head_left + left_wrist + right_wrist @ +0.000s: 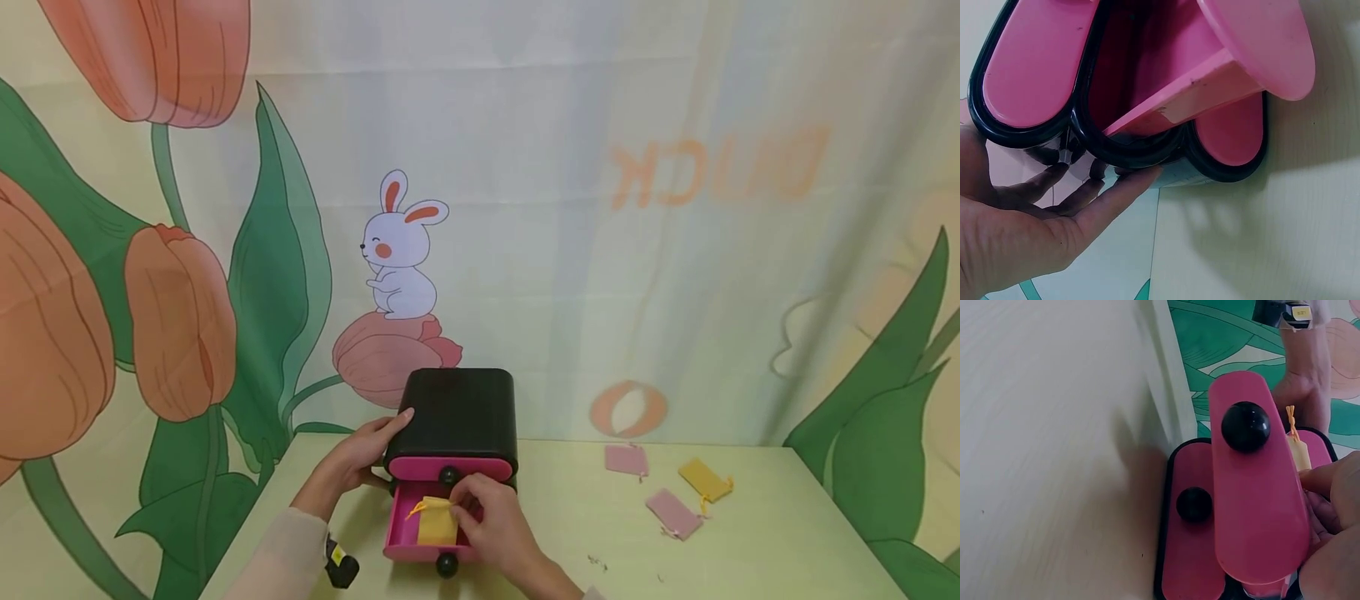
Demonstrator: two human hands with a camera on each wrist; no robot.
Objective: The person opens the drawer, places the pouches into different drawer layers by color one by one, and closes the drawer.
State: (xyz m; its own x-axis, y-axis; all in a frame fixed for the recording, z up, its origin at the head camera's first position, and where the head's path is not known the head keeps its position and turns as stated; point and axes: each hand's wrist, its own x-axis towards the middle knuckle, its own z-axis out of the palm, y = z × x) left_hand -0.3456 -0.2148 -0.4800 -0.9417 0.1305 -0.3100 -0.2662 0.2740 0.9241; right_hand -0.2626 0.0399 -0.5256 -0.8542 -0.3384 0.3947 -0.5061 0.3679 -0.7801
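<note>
While a person's left hand [363, 454] rests, fingers extended, against a black cabinet [459, 412], the right hand [495, 521] pinches a yellow pouch [437, 527] at the open pink drawer [408, 552]. Two pink pouches [673, 513] and a second yellow pouch [704, 479] lie on the table [566, 508].

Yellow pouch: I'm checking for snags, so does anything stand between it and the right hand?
Nothing visible does: the right hand pinches the yellow pouch at the open drawer. The upper black knob shows beside that hand, not between them.
</note>
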